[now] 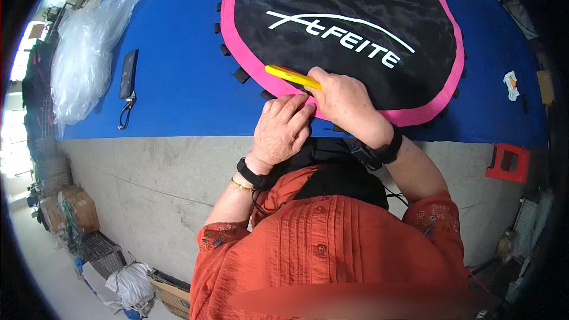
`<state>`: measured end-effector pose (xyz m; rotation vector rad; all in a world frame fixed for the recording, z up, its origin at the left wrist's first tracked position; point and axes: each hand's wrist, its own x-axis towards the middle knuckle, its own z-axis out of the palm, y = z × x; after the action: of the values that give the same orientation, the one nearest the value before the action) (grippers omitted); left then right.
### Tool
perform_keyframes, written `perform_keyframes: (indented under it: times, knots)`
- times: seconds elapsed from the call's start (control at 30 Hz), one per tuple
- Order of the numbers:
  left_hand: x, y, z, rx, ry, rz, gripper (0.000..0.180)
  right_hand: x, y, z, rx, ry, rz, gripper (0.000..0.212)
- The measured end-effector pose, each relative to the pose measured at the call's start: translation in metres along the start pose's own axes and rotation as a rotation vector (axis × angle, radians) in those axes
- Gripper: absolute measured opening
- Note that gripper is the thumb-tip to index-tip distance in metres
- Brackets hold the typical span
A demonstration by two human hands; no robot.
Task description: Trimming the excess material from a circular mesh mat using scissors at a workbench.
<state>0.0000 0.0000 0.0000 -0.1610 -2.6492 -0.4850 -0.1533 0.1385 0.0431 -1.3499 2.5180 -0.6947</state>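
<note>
A round black mat [332, 0] with a wide pink border [246, 53], white lettering and black tabs around its rim lies on a blue tabletop; it resembles a trampoline mat. My left hand [282, 127] is at its near edge, bent fingers closed on the pink border and thumb hidden beneath. Just right of it, my right hand [344, 104] is closed around a slim yellow tool [290, 75] with a dark strip along it. That tool points left over the border, and its working end is not clear enough to name the kind. The right fingertips are partly hidden.
On the blue table [178, 71] at left lie a dark pouch [128, 74] with a cord and crumpled clear plastic film [86, 53]. A small white wrapper [511, 86] lies at right. Beyond the near edge stands a red stool [508, 163]; cartons [80, 210] are at lower left.
</note>
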Motion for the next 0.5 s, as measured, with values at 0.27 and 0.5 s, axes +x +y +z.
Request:
perform_keyframes:
  times: [0.27, 0.5]
  knots:
    - [0.001, 0.014, 0.005, -0.061, 0.06, -0.001, 0.045, -0.017, -0.003, -0.004, -0.091, -0.002, -0.007, 0.017]
    - [0.001, 0.015, 0.006, -0.041, 0.053, -0.013, 0.047, -0.022, -0.002, -0.005, -0.112, 0.018, -0.017, 0.016]
